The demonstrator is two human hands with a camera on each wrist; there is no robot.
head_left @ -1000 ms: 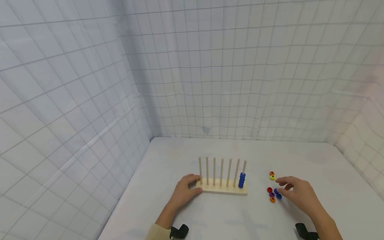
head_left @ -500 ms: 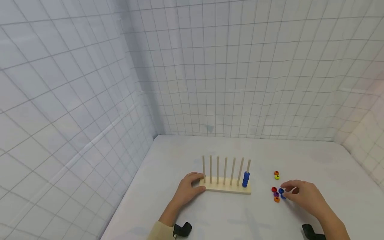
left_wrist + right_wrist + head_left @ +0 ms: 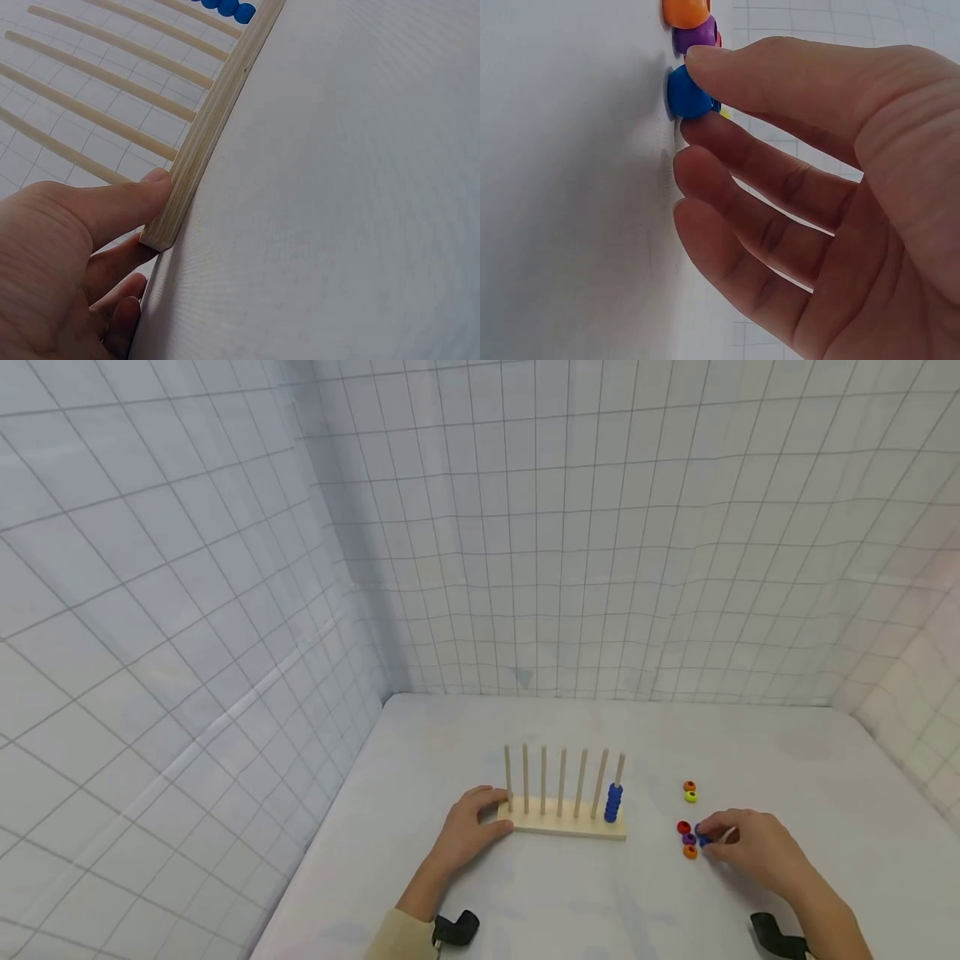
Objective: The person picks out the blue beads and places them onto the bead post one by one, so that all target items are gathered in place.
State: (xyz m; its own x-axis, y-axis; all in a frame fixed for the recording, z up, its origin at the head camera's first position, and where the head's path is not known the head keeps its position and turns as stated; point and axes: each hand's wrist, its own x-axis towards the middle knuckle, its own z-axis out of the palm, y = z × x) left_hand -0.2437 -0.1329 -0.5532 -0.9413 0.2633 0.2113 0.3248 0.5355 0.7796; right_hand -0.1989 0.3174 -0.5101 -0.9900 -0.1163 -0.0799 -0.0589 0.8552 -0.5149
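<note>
A wooden peg stand (image 3: 566,827) with a row of upright pegs stands on the white table. Blue beads (image 3: 613,803) are stacked on its rightmost peg; the other pegs are bare. My left hand (image 3: 467,831) grips the stand's left end, thumb along the front edge of the base (image 3: 202,139) and fingers behind. To the right, my right hand (image 3: 761,852) pinches a blue bead (image 3: 690,94) between thumb and index finger, with the bead still at the tabletop. Another blue bead (image 3: 699,829) lies there, partly hidden by the fingers.
Left of the right hand's fingertips lie a red bead (image 3: 683,827), a purple bead (image 3: 689,839) and an orange bead (image 3: 690,852) in a short line. Farther back sit another orange bead (image 3: 689,786) and a yellow bead (image 3: 691,797). Gridded white cloth walls (image 3: 525,568) surround the table.
My right hand's thumb and index finger have come down and closed around a blue bead. The left hand keeps its grip on the stand. The head view has shifted slightly.
</note>
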